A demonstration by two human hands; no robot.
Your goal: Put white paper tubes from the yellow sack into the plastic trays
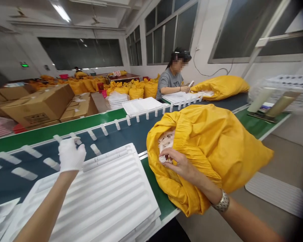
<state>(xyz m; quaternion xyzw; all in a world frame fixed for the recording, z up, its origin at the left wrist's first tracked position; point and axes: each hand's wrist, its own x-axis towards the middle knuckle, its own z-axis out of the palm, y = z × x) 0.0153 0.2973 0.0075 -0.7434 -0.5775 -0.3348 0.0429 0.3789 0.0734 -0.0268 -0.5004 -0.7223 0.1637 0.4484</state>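
Reaching into the yellow bag (212, 151), right hand (178, 163) pinches a white tube (163, 158); gloved left hand (70, 154) curled.

Two hands (70, 155) (178, 163), one yellow bag (212, 151), one co-worker (170, 82).

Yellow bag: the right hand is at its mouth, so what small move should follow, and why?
Probably draw the right hand out of the yellow bag with the small white tube pinched in its fingers, since the gloved left hand already rests at the grooved white tray.
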